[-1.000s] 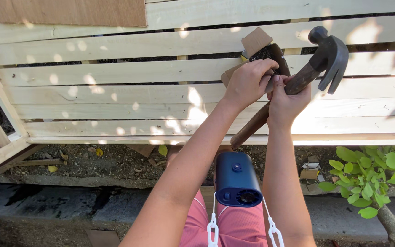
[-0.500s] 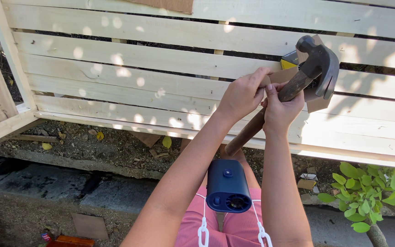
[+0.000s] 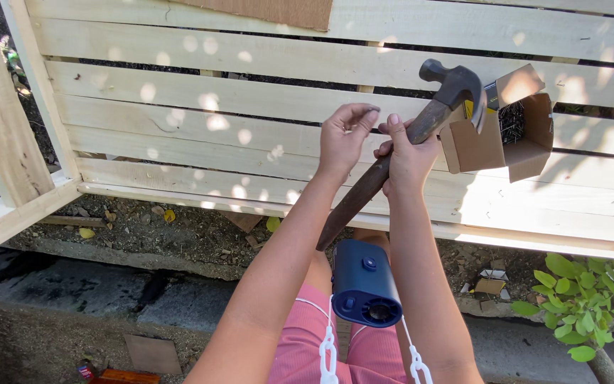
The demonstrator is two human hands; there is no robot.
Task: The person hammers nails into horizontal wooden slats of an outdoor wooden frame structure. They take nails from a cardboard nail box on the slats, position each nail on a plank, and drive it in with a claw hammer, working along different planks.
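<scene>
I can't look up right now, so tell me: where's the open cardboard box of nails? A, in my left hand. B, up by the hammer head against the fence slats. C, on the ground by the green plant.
B: the open cardboard box sits beside the hammer head, in front of the fence slats.

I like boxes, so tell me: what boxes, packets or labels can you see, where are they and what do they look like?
Small brown cardboard box: open flaps, dark nails inside, against the pale wooden slat fence, right of the hammer head.
Flattened pale carton scraps: on the soil below, near the green plant.
</scene>
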